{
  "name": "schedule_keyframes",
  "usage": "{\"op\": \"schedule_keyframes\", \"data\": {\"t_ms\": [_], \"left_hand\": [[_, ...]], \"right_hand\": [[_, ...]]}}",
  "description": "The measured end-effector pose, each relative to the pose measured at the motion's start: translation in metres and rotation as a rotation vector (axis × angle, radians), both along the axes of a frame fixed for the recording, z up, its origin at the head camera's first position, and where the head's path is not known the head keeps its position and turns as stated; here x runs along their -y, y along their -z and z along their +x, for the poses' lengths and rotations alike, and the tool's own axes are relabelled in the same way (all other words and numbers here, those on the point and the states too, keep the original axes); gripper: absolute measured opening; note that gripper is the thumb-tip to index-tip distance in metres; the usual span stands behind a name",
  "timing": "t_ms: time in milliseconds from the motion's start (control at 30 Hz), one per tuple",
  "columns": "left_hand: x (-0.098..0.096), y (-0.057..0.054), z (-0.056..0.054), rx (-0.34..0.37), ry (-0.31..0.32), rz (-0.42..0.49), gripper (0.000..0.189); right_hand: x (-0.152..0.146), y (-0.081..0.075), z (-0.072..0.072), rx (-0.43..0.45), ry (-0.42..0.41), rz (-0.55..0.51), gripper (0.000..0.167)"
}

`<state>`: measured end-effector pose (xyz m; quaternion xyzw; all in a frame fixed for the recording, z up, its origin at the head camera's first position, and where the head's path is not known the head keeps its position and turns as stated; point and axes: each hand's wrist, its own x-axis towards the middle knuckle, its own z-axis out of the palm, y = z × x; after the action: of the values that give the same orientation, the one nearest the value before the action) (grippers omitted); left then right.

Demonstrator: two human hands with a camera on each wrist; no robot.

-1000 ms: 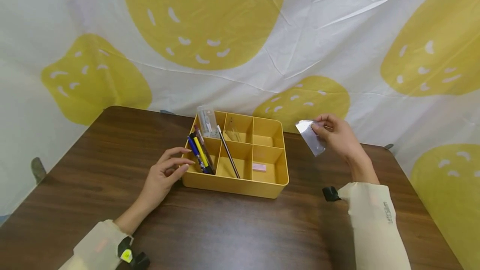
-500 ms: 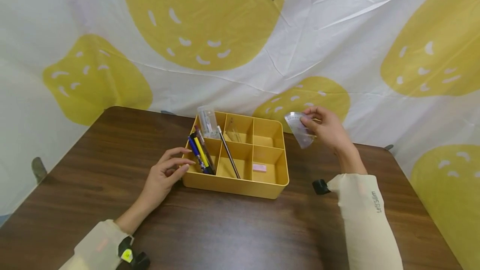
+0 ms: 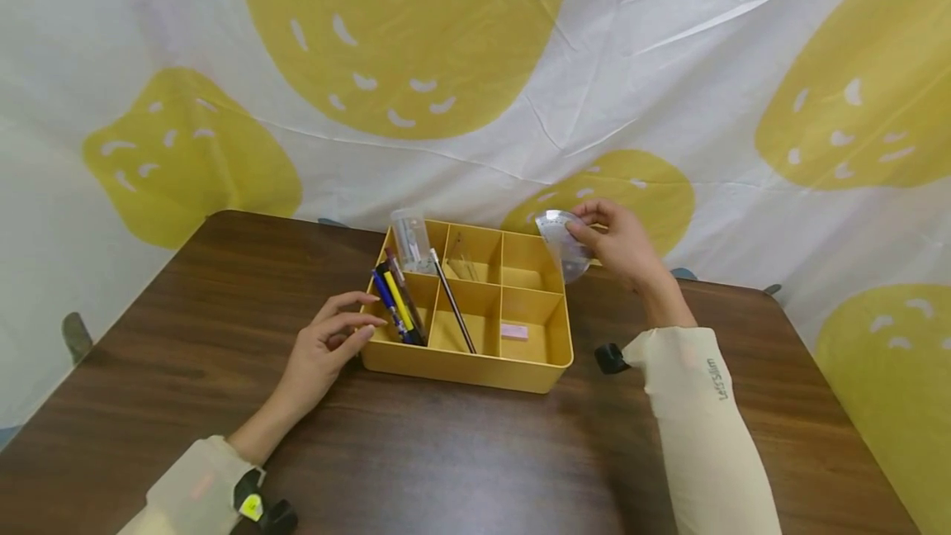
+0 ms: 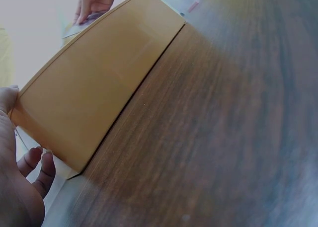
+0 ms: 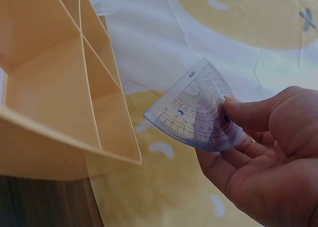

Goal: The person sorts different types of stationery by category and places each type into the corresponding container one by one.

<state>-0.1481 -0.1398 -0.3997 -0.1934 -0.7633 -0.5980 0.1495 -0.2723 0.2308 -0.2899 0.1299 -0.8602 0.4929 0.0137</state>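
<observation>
A clear protractor (image 5: 194, 110) with printed degree marks is pinched between the thumb and fingers of my right hand (image 3: 618, 242). In the head view it overlaps the back right corner of a yellow compartment box (image 3: 468, 370). My left hand (image 3: 321, 353) rests its fingertips at the box's left side. Several pens (image 3: 397, 304) lean in the front left compartment, and a pencil (image 3: 453, 304) slants across the front middle one. At the front right lies a pink eraser (image 3: 514, 332). A clear cylinder (image 3: 411, 242) stands in the back left compartment, with a clear set square (image 3: 462, 258) beside it.
The box stands on a dark wooden table (image 3: 475, 452), near its far edge. Behind the table hangs a white curtain (image 3: 416, 172) with yellow fruit prints. Black wrist cameras, such as the right one (image 3: 611, 358), stick out from the sleeves.
My right hand has carried the protractor leftward and slightly away from me, from beside the box to its back right corner. The left hand and the box stay put.
</observation>
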Motion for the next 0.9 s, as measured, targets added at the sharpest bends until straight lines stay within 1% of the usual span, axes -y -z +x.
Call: {"op": "schedule_keyframes", "data": {"t_ms": [200, 400, 600, 767, 900], "left_hand": [[0.001, -0.001, 0.001, 0.011, 0.014, -0.009, 0.013], [0.001, -0.001, 0.001, 0.007, 0.010, -0.004, 0.013], [0.000, 0.000, 0.001, -0.003, -0.002, 0.004, 0.012], [0.001, 0.000, 0.001, -0.003, 0.006, -0.001, 0.013], [0.001, 0.000, 0.000, -0.009, 0.007, -0.002, 0.013]], "right_hand": [[0.016, 0.002, -0.006, 0.008, -0.009, -0.054, 0.024], [0.030, 0.003, -0.010, 0.042, -0.027, -0.099, 0.026], [0.044, 0.005, -0.013, 0.094, -0.037, -0.185, 0.029], [0.057, 0.006, -0.015, 0.111, -0.041, -0.220, 0.027], [0.067, 0.007, -0.019, 0.096, -0.041, -0.212, 0.024]]}}
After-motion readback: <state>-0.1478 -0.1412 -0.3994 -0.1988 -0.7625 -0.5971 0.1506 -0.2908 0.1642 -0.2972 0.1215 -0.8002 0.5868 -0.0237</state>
